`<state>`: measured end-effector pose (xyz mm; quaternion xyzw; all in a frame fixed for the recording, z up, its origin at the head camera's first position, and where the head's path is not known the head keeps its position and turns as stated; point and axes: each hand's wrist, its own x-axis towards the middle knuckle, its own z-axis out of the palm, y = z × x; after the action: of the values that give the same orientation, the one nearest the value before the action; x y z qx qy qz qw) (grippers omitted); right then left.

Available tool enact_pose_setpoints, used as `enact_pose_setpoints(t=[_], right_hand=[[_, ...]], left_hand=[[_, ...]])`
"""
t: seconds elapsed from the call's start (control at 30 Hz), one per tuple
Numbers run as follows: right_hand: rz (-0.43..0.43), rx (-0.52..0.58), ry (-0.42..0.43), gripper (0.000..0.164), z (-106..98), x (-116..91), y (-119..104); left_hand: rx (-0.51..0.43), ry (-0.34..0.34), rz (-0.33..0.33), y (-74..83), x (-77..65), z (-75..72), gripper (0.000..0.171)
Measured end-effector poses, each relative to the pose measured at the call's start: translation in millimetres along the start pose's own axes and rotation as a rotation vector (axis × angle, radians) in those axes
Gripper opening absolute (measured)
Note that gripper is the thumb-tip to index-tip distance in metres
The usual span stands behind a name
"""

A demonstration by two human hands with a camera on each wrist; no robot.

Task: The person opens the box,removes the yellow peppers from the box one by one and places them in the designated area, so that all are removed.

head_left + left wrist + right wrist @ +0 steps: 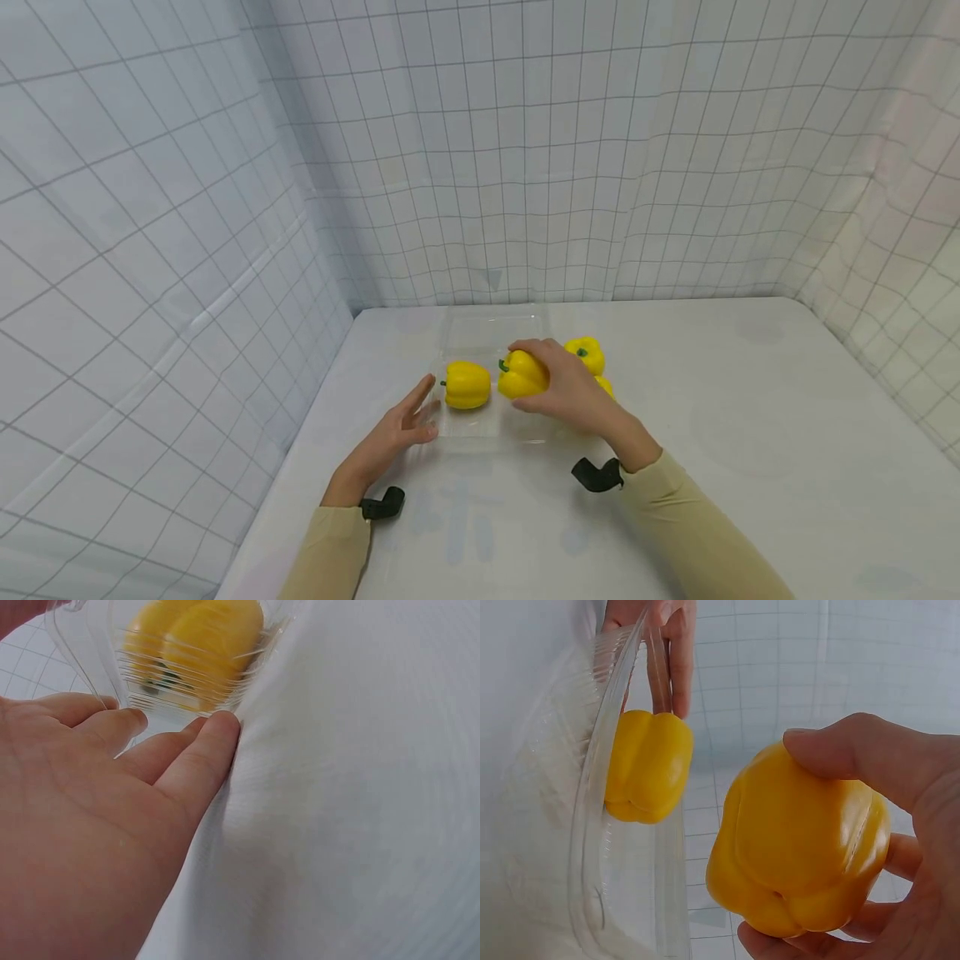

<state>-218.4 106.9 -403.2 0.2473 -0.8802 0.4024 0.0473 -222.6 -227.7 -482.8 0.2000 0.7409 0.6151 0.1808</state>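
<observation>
My right hand grips a yellow bell pepper, thumb on one side and fingers on the other; the right wrist view shows this pepper close up. It is held over the right part of a clear plastic container. Inside the container, at its left, another yellow pepper lies on its side with its green stem to the left. My left hand rests at the container's left wall, and in the left wrist view its extended fingertips touch the ribbed plastic.
Further yellow peppers sit on the white table to the right of the container, partly hidden by my right hand. The container's clear lid stands open at the back. White grid-patterned cloth hangs behind and at both sides.
</observation>
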Motion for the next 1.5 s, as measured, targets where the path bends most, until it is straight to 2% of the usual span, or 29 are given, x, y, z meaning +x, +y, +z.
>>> enact_pose_setpoints(t=[0.37, 0.57, 0.97, 1.3, 1.5], right_hand=[[0.01, 0.002, 0.086, 0.067, -19.7, -2.3, 7.3], [0.014, 0.021, 0.094, 0.068, -31.8, -4.6, 10.6], [0.076, 0.027, 0.118, 0.067, -58.0, -10.3, 17.2], [0.125, 0.041, 0.167, 0.075, -74.9, -13.9, 28.2], [0.11, 0.024, 0.175, 0.087, -76.6, -16.1, 34.3]], left_hand=[[-0.008, 0.002, -0.007, -1.4, 0.6, -0.5, 0.087], [-0.004, -0.006, 0.007, 1.0, 1.1, -0.5, 0.087], [0.008, -0.003, 0.003, 1.4, 6.7, -2.3, 0.086], [0.009, -0.004, 0.006, 1.6, 6.8, -4.1, 0.086], [-0.008, 0.013, -0.038, -2.7, 1.6, -2.9, 0.088]])
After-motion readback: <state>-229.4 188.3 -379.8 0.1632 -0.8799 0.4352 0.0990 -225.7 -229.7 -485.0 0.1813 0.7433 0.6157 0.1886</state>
